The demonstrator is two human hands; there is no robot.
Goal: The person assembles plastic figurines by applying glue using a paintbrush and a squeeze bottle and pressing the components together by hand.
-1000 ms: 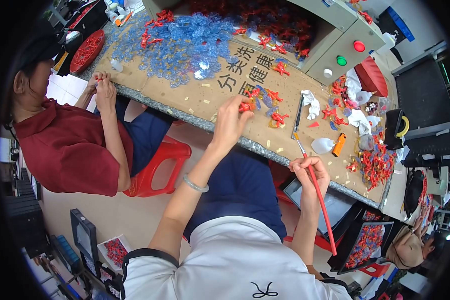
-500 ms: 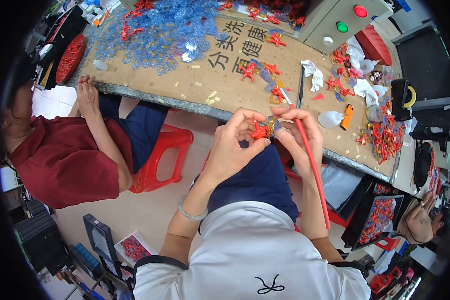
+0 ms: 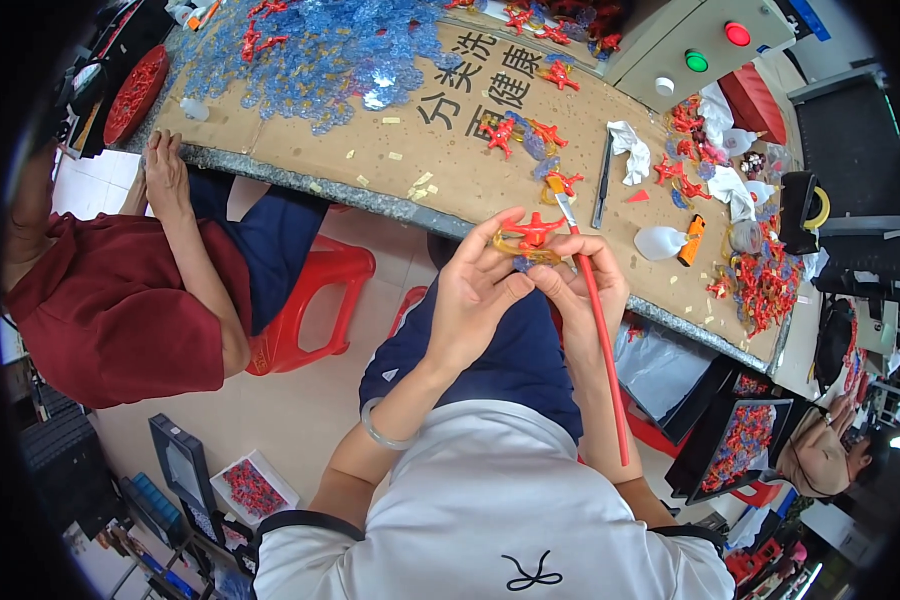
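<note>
Above my lap, just off the table edge, I hold a small plastic figure with a red starfish-like top (image 3: 535, 231) and clear yellow and blue parts below. My left hand (image 3: 473, 300) pinches it between thumb and fingers from the left. From the right, the fingertips of my right hand (image 3: 588, 285) close on the blue part. A long red-handled brush (image 3: 606, 360) is also tucked in my right hand, its pale tip pointing up toward the table. More red figures with yellow and blue parts (image 3: 500, 138) lie on the cardboard beyond my hands.
Blue clear pieces (image 3: 320, 65) are heaped at the far left of the table (image 3: 370, 170). To the right lie a white bottle (image 3: 660, 242), an orange lighter (image 3: 690, 242), a dark slim tool (image 3: 602, 180) and heaped red pieces (image 3: 760, 290). A person in maroon (image 3: 130, 305) sits at left.
The figure has been turned between my fingers, so its red top now faces upward with the yellow and blue parts underneath. The brush stays in my right hand.
</note>
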